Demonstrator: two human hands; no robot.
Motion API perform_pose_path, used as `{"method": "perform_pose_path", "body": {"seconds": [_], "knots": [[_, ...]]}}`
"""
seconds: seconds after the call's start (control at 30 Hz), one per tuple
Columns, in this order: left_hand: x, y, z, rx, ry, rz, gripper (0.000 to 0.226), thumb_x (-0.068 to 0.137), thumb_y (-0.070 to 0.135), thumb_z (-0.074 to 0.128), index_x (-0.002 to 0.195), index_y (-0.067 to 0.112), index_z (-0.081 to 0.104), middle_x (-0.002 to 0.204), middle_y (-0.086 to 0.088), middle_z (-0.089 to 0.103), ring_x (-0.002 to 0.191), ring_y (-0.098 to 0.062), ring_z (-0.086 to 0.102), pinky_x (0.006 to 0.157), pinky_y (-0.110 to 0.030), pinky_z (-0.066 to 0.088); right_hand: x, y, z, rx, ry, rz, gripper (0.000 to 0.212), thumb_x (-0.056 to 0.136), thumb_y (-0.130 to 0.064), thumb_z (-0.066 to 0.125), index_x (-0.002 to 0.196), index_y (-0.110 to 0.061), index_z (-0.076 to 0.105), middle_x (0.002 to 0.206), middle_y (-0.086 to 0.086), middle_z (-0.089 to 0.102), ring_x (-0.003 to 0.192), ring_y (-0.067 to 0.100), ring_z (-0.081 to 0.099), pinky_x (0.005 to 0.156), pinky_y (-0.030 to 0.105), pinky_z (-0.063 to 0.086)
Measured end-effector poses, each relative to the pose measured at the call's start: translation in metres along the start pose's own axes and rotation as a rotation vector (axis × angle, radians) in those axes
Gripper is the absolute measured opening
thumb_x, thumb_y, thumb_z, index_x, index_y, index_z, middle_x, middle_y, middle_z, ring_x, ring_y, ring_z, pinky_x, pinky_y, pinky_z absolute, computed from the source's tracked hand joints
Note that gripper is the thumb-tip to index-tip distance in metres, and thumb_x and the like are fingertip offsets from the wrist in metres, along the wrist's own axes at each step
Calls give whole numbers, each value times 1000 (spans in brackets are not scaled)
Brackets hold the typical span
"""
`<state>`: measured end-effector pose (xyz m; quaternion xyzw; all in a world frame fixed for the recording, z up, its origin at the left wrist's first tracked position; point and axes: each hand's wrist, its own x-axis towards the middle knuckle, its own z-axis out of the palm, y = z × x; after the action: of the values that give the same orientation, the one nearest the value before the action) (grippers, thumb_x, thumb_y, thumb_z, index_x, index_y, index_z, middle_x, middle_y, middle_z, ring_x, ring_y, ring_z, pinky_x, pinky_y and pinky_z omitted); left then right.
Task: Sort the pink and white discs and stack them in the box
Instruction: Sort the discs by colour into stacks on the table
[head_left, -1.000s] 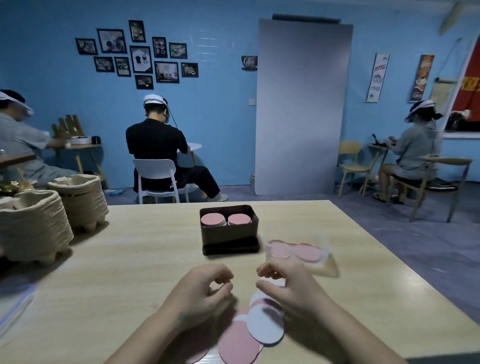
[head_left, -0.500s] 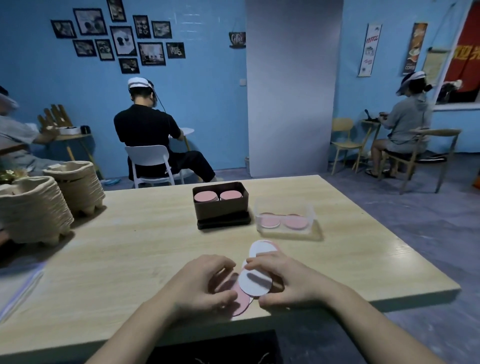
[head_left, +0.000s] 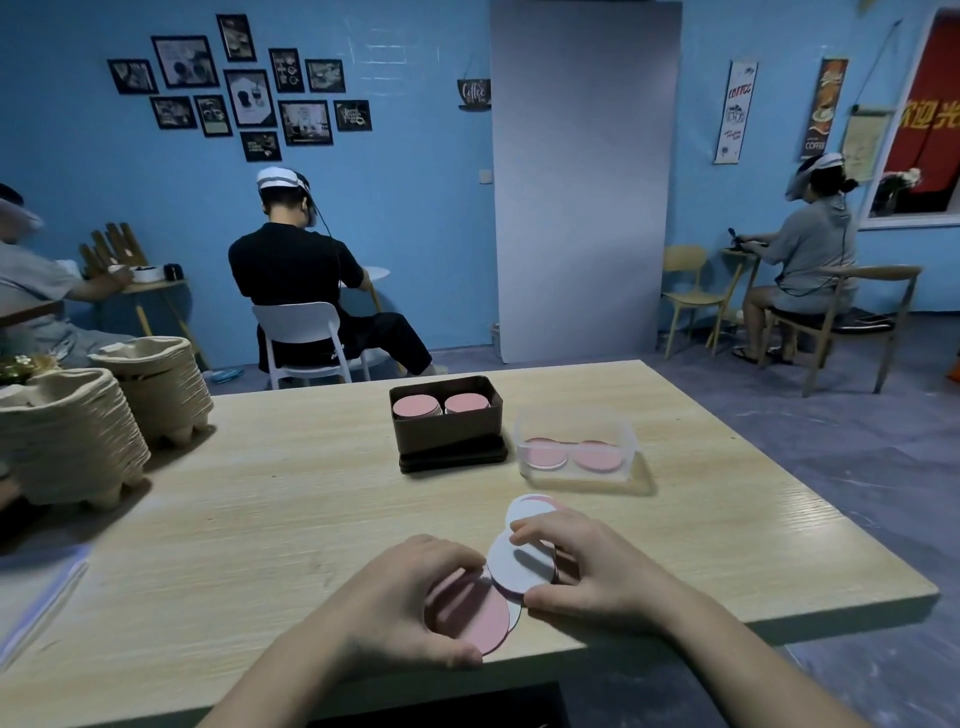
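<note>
Both hands are working at the near edge of the counter (head_left: 285, 493), over a small loose spread of discs. The left hand (head_left: 395, 603) is gripping a pink disc (head_left: 470, 613), fingers curled over its far rim and thumb hooking its near rim. The right hand (head_left: 587, 566) is pinching a white disc (head_left: 519, 566) between thumb and fingers; a few more seem to be lying beneath it, count unclear. A second white disc (head_left: 524, 512) is lying just beyond, with a pink edge peeking out behind it. Toward the middle of the counter the dark box (head_left: 447, 431) is holding two pink stacks (head_left: 415, 406) side by side, both rising close to its rim. Just to its right, a clear tray (head_left: 576, 475) is holding two low piles with pink faces up; white seems to be showing under the left one. Judging progress: pink sorting is looking well advanced, no white stack is showing in the box, and the handful at the near edge is waiting to be separated and boxed. Pulp trays (head_left: 67, 431) are sitting stacked at the left edge.
</note>
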<state>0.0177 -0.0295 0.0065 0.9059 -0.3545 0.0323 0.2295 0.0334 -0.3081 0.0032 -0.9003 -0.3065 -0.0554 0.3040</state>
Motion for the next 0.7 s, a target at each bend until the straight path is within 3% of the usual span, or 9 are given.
{"method": "perform_pose_path", "body": {"seconds": [0.23,0.37,0.47,0.7], "knots": [[-5,4,1,9,112,-117,58,70,55,72,123,38,57,111,19,62,102,0,57,88,-32,51,-1,2,1,4,58,20,52,76,-48,78,123,-32,63,127,-21,60,120,-8,48,99,17,41],[-7,-4,0,-36,226,-146,53,73,47,74,123,35,58,112,25,63,107,4,58,92,-29,51,-2,4,2,17,93,31,50,77,-49,78,121,-32,63,127,-22,58,119,-11,48,97,14,39],[-2,-8,-1,-19,301,-110,53,77,43,75,125,29,58,112,19,63,106,1,58,88,-24,50,2,4,3,13,105,15,53,77,-44,80,124,-26,63,125,-19,59,112,-17,48,92,8,36],[27,-4,16,28,271,-67,74,77,66,70,138,29,50,128,11,61,117,-8,54,97,-25,45,18,-3,19,-73,124,-97,60,79,-55,74,130,-27,57,134,-10,58,125,7,49,105,24,39]]}}
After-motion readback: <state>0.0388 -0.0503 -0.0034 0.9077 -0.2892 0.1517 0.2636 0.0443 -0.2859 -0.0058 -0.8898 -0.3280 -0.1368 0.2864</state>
